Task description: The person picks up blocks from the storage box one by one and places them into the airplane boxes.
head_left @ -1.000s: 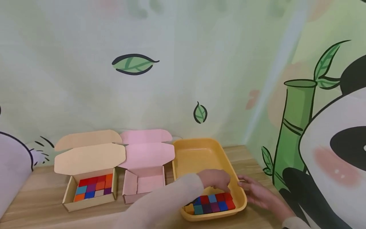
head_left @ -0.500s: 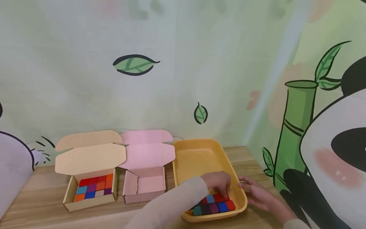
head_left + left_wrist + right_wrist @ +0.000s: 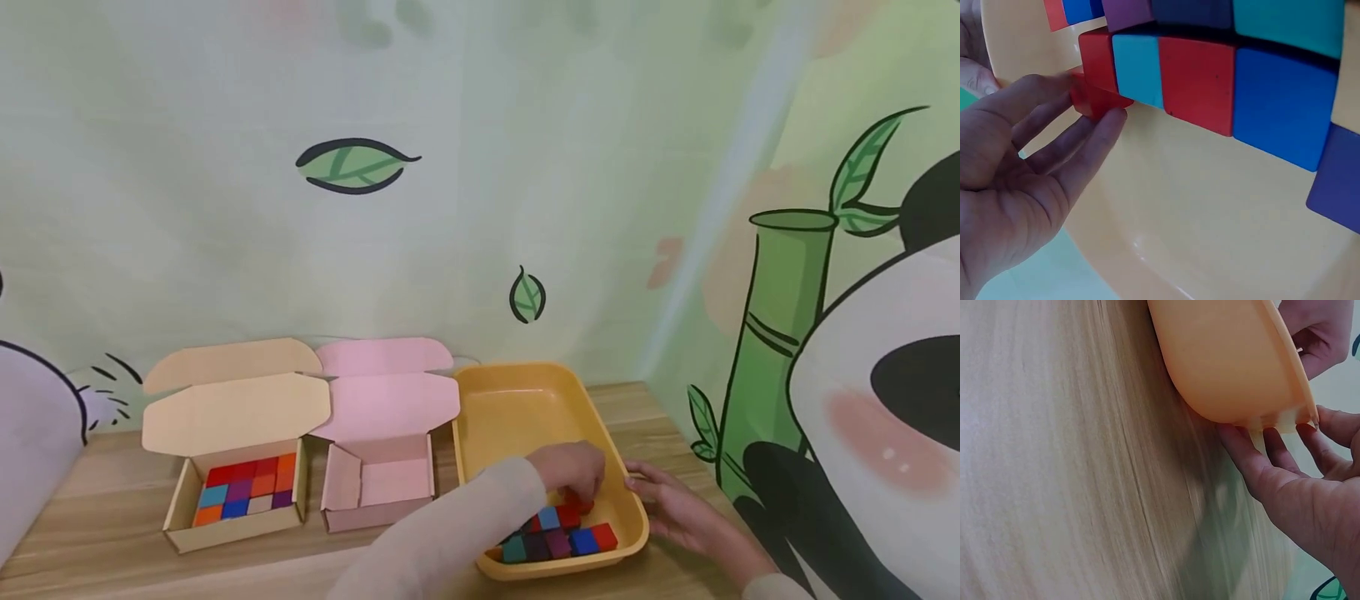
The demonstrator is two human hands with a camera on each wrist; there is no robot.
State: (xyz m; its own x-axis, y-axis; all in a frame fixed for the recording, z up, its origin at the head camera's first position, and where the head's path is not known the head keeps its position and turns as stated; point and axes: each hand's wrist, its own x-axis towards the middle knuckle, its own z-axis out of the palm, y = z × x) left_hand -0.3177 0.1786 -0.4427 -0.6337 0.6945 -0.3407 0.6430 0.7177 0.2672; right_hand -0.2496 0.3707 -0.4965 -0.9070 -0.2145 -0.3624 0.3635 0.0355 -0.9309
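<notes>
In the head view my left hand (image 3: 573, 468) reaches into the yellow tray (image 3: 517, 417) and pinches a red block at the end of the back row. The left wrist view shows this red block (image 3: 1094, 94) between the fingertips, touching the row's last red block. A light blue block (image 3: 1138, 70), another red and a blue block (image 3: 1282, 103) continue that row. A front row with a purple block (image 3: 557, 543) and a blue block (image 3: 583, 542) lies nearer me; the sleeve hides its left end. My right hand (image 3: 1304, 500) rests its fingertips against the tray's outer wall.
Left of the tray stands an open pink box (image 3: 378, 521), its lid folded back. Farther left, an open tan box (image 3: 240, 537) holds several coloured blocks (image 3: 240, 490) in rows. Everything stands on a wooden table (image 3: 97, 508) before a printed backdrop (image 3: 450, 233).
My left hand has lowered onto the red block at the back row's right end. That block and the row have shifted left. My right hand stays at the tray's side.
</notes>
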